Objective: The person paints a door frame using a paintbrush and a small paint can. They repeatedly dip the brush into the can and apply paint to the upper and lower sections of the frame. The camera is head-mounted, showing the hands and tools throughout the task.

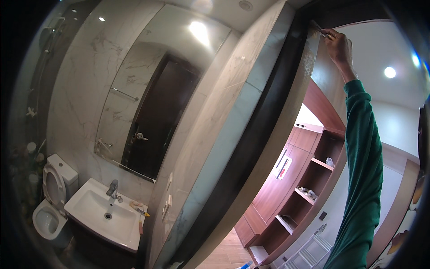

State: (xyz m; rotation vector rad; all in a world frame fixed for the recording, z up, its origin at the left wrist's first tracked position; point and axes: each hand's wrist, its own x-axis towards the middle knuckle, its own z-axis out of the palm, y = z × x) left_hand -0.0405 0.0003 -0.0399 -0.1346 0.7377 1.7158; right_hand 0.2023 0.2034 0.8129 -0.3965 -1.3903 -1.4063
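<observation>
My right hand (339,47), at the end of a raised arm in a green sleeve, is closed around a slim tool with a thin dark tip (317,28). Whether it is a brush or a scraper is too small to tell. The tip meets the top corner of the dark door frame (262,119), where the upright joins the head piece. Just below the hand runs a tan, bare-looking strip (293,96) of the frame, with a shiny, streaky patch near its top. My left hand is out of view.
Left of the frame are a washbasin (85,204) with small tools on its rim, a toilet (47,219) and a wall mirror (156,98). To the right stand a wooden cabinet (286,168) with open shelves and an aluminium ladder (309,251).
</observation>
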